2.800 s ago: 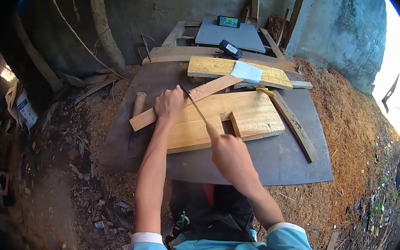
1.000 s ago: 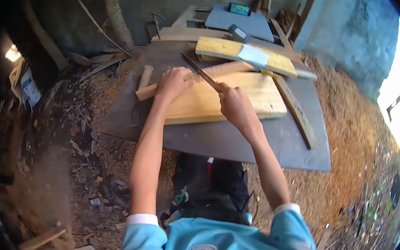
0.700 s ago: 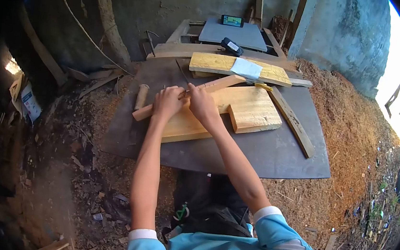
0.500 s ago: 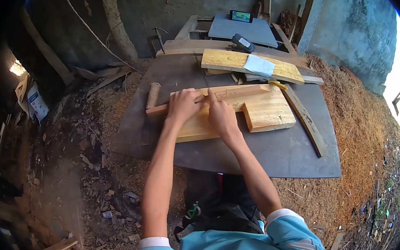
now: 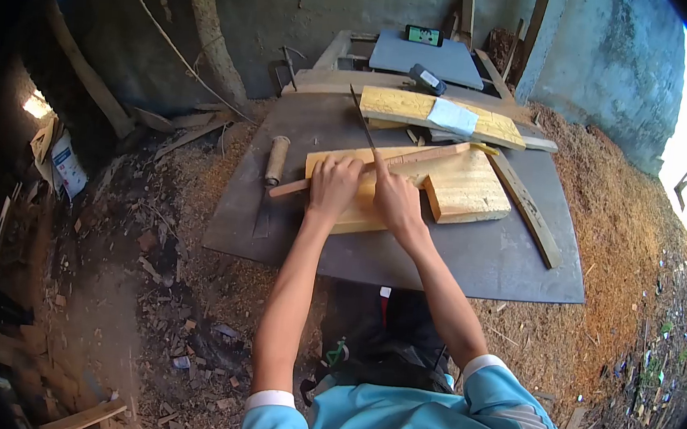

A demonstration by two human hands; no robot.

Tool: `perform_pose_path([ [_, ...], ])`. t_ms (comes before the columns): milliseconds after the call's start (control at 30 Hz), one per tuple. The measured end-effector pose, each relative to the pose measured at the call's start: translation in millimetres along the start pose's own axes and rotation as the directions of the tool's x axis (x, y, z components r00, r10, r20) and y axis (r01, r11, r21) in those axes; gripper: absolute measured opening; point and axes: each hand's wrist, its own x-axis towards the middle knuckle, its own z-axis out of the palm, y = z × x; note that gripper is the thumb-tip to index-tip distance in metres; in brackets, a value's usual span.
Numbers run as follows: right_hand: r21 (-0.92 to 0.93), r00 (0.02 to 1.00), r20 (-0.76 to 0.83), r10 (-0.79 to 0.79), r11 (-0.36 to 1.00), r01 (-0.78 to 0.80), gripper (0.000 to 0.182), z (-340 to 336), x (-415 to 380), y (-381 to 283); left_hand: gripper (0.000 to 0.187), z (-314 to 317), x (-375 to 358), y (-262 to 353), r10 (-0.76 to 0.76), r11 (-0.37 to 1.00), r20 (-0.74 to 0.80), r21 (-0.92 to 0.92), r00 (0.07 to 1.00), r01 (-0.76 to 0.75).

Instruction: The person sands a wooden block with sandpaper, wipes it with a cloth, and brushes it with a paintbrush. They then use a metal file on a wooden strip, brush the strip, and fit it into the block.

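Observation:
A long, thin wooden strip [image 5: 424,154] lies slantwise across a notched, pale wooden board [image 5: 466,191] on the dark tabletop. My left hand [image 5: 334,187] is closed over the strip near its left end, pressing it against the board. In my right hand [image 5: 399,199] is a long, narrow, dark blade-like tool [image 5: 362,120], its tip pointing forward and left. It crosses the strip just right of my left fingers; its handle is hidden in my grip. Left of the board lies a tool with a thick, round wooden handle [image 5: 278,159].
Behind the board rests a thick wooden plank [image 5: 395,106] with a pale cloth [image 5: 453,117] on it. A dark device [image 5: 427,79] and a propped phone [image 5: 423,35] stand farther back. A narrow wooden slat [image 5: 526,209] lies at right. Sawdust [image 5: 620,258] covers the ground beside the table [image 5: 437,269].
The dark tool has slid forward through the right hand's stroke, and more of its length shows beyond the strip. The left hand stays on the strip. The whole view has shifted slightly.

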Motion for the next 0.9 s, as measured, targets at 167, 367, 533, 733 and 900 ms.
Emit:
perform_pose_path([
  [167, -0.032, 0.989, -0.056, -0.134, 0.991, 0.132, 0.069, 3, 10, -2, 0.022, -20, 6, 9, -0.294, 0.943, 0.121, -0.126, 0.948, 0.309],
  [367, 0.133, 0.993, -0.060, -0.103, 0.985, 0.110, 0.065, -6, 48, 4, 0.035, -8, 31, 2, -0.309, 0.949, 0.170, 0.119, 0.936, 0.291],
  [533, 0.316, 0.990, -0.135, -0.029, 0.946, 0.071, 0.052, -16, 54, 22, 0.046, 13, 29, -17, -0.351, 0.936, 0.321, 0.140, 0.880, 0.322],
  [733, 0.353, 0.999, 0.049, 0.004, 0.936, -0.020, 0.056, 18, 44, 36, 0.050, 4, 26, -32, -0.305, 0.946, 0.349, 0.006, 0.886, 0.323],
  [900, 0.354, 0.997, 0.068, -0.031, 0.935, 0.005, 0.052, 28, 50, 30, 0.049, 0, 29, -34, -0.370, 0.894, 0.361, -0.113, 0.856, 0.434],
])
